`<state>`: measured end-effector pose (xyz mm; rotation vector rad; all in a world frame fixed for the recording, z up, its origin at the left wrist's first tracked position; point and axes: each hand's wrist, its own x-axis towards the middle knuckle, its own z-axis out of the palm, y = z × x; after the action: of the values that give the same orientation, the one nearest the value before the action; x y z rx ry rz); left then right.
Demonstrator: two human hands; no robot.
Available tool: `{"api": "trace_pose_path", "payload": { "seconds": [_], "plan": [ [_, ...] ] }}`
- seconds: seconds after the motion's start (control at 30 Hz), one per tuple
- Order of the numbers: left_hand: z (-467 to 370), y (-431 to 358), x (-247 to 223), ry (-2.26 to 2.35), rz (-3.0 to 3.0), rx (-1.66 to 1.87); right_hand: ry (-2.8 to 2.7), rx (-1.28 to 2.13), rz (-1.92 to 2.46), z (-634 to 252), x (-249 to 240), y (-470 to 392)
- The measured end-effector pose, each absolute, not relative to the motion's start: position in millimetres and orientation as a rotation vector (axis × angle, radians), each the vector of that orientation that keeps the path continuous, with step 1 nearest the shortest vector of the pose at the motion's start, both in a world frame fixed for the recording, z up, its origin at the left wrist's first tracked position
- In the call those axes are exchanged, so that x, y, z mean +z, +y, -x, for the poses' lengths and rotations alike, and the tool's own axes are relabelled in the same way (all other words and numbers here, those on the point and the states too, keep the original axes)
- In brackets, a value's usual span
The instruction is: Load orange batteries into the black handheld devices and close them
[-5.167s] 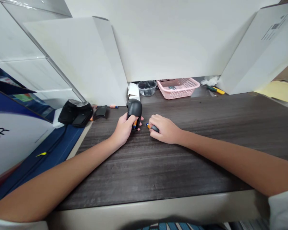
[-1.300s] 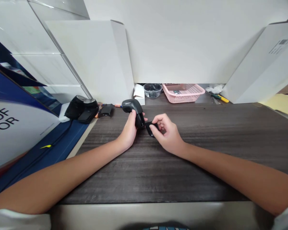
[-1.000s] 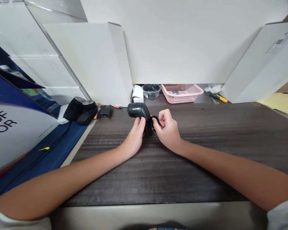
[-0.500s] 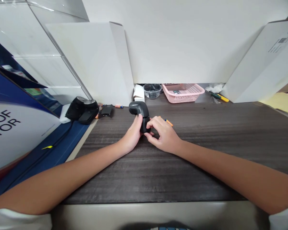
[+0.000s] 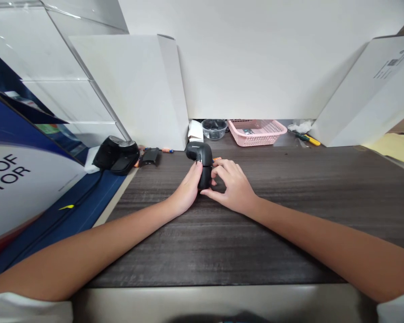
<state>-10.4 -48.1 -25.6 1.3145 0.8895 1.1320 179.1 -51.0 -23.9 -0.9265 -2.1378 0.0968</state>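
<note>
A black handheld scanner (image 5: 206, 154) with a bent head and a short handle stands over the table in front of me. My left hand (image 5: 187, 190) is closed round the left side of its handle, thumb along the front. My right hand (image 5: 231, 183) pinches the handle's right side, the thumb at its lower end and the fingertips higher up. Whatever lies between the right fingers and the handle is hidden. Just behind the right fingers a small orange and blue cylinder (image 5: 217, 159), like a battery, shows in part.
To the left sit a black cradle-like device (image 5: 116, 154) and a curved black cover (image 5: 150, 155), near another orange cylinder (image 5: 167, 150). At the back are a clear bowl (image 5: 214, 129), a pink basket (image 5: 256, 140) and a yellow-handled tool (image 5: 313, 140). White boxes (image 5: 134, 85) flank the table.
The scanner has turned, its head swinging to the right and its handle standing straighter. My right fingers have spread slightly along the handle. The camera view has shifted a little.
</note>
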Motion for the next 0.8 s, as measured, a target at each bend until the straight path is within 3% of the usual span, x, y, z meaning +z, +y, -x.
{"api": "trace_pose_path", "payload": {
  "seconds": [0.27,0.57,0.8],
  "plan": [
    [12.5,-53.3,-15.8,0.900,-1.442,1.109,-2.070,0.093,0.960,-178.6,-22.9,-51.8],
    [14.2,-68.1,-7.1,0.798,-1.689,0.877,-2.197,0.011,0.712,-197.3,-17.3,-41.0],
    [12.5,-70.7,-12.4,0.762,-1.512,0.847,-2.123,0.028,0.659,-196.5,-17.6,-43.0]
  ]
}}
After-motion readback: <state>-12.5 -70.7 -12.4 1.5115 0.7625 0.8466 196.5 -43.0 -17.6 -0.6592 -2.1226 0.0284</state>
